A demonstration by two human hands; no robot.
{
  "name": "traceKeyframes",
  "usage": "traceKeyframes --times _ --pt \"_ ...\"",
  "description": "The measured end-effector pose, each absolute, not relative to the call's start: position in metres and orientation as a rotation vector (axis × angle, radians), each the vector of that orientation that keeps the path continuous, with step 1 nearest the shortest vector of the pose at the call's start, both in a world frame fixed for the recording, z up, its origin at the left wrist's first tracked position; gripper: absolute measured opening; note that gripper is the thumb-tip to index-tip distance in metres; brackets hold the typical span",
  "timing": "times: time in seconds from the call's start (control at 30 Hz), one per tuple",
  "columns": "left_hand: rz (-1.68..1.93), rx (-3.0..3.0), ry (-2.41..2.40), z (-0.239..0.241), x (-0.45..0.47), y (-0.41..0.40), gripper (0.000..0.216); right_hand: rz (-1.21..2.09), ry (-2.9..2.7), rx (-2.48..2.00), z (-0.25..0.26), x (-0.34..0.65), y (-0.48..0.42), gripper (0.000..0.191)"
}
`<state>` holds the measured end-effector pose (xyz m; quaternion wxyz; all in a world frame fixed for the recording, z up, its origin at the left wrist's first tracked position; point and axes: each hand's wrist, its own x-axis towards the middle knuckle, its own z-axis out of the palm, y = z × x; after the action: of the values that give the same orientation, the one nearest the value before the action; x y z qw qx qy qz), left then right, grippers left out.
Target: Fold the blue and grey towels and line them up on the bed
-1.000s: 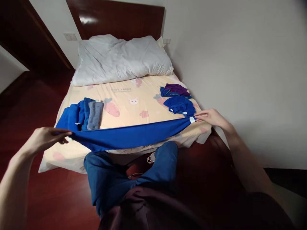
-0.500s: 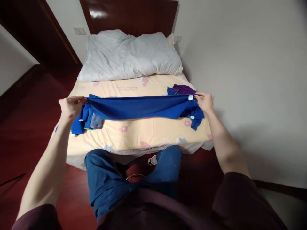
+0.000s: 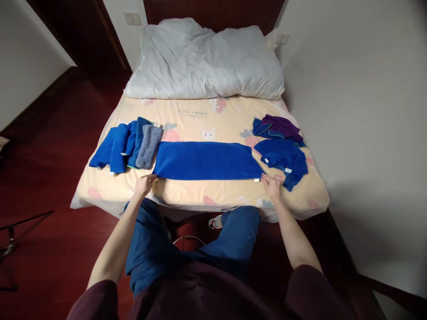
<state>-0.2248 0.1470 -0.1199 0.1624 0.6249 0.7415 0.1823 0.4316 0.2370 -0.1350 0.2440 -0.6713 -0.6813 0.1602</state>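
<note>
A blue towel (image 3: 205, 161) lies spread as a long strip across the near part of the bed, a small white tag at its near right corner. My left hand (image 3: 145, 184) pinches its near left corner, and my right hand (image 3: 271, 184) grips the near right corner beside the tag. Left of the towel sits a row of rolled or folded blue cloths (image 3: 118, 144), with a grey-blue cloth (image 3: 150, 146) at its right end, touching or almost touching the towel. Crumpled blue cloths (image 3: 287, 160) lie by my right hand, a purple cloth (image 3: 283, 127) behind them.
The bed (image 3: 207, 193) has a pale yellow sheet with printed flowers and a rabbit. A bulky white quilt (image 3: 207, 62) rests at the headboard. A wall (image 3: 360, 111) stands on the right. Dark thin legs of some stand (image 3: 11, 240) show on the red floor at left.
The blue towel, held stretched in the air before, has come down onto the sheet. Both hands have lowered toward me and drawn closer together, still holding its corners. The view has shifted.
</note>
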Motion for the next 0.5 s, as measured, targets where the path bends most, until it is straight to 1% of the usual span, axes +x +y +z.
traceKeyframes --times 0.1,0.23,0.37,0.5 --pt "0.492 1.750 2.153 -0.141 -0.219 0.139 0.033 0.464 -1.809 -1.915 -0.165 0.437 0.219 0.029" --pt "0.538 1.704 2.188 -0.150 -0.216 0.129 0.035 0.402 -1.647 -1.961 -0.185 0.449 0.200 0.034" --pt "0.465 1.828 2.160 -0.145 -0.216 0.109 0.034 0.417 -1.580 -1.926 -0.190 0.457 0.182 0.045" --pt "0.276 2.064 2.039 -0.137 -0.216 0.082 0.031 0.437 -1.751 -1.917 -0.185 0.460 0.163 0.038"
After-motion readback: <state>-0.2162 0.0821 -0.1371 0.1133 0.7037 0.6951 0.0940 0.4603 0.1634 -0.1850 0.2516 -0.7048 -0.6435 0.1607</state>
